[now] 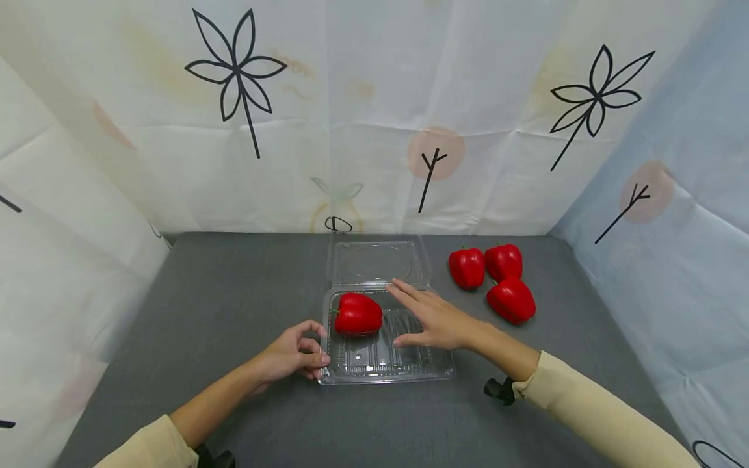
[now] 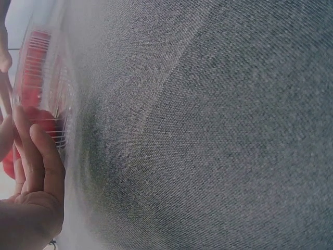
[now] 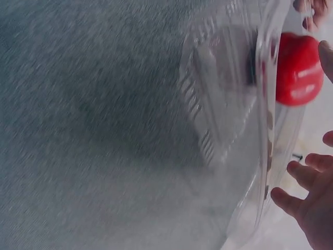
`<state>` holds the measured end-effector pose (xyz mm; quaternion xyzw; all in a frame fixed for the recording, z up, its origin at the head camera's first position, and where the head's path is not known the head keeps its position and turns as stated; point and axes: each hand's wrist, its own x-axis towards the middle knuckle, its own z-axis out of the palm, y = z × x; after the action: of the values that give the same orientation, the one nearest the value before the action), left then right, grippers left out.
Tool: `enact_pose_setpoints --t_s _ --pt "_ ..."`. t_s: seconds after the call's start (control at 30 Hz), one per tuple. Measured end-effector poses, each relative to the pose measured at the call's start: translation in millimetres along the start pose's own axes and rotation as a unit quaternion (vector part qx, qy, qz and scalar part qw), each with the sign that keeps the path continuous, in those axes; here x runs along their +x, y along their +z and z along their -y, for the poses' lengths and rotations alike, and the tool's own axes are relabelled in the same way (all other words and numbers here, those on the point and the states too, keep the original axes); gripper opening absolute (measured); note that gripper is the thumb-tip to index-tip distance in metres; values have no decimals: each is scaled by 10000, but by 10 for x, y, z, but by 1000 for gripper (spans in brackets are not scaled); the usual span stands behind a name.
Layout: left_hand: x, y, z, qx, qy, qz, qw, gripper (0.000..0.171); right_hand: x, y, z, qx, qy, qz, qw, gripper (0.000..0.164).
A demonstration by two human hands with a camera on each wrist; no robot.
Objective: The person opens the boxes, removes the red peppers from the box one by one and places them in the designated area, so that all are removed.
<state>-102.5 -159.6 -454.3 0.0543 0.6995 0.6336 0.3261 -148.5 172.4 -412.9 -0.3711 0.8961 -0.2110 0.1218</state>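
Observation:
A clear plastic clamshell container (image 1: 386, 374) lies on the grey table with its lid (image 1: 374, 260) folded back toward the wall. In the left part of its base sits one red bell pepper (image 1: 358, 314), stem to the left. My left hand (image 1: 297, 351) pinches the container's left rim between thumb and fingers; the left wrist view shows these fingers (image 2: 36, 151) along the ribbed side. Over the right part of the base hovers my right hand (image 1: 435, 320), fingers spread and holding nothing. From the right wrist, the same pepper (image 3: 299, 70) shows beyond the container wall.
Three more red bell peppers (image 1: 467, 268), (image 1: 504, 262), (image 1: 511, 300) are grouped on the table right of the container. The grey tabletop (image 1: 246, 286) ends at a white patterned cloth (image 1: 374, 162) behind, with more cloth at both sides.

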Motion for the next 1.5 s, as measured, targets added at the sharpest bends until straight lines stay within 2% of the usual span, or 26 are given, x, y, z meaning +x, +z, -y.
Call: enact_pose_setpoints --t_s 0.17,0.43,0.73,1.03,1.5 --pt "-1 -7 -3 21 -14 27 10000 45 96 59 117 -93 -103 308 9994 94" --pt "-8 -7 15 -44 28 65 10000 44 221 110 229 -8 125 750 9971 92" --pt "-4 -10 11 -88 112 79 9999 44 368 90 250 11 68 730 9973 93" --pt "11 -17 22 -21 31 -4 10000 44 493 142 308 35 260 791 9965 98" --pt "13 1 23 -128 72 93 9998 45 617 205 352 157 471 1138 9923 98"
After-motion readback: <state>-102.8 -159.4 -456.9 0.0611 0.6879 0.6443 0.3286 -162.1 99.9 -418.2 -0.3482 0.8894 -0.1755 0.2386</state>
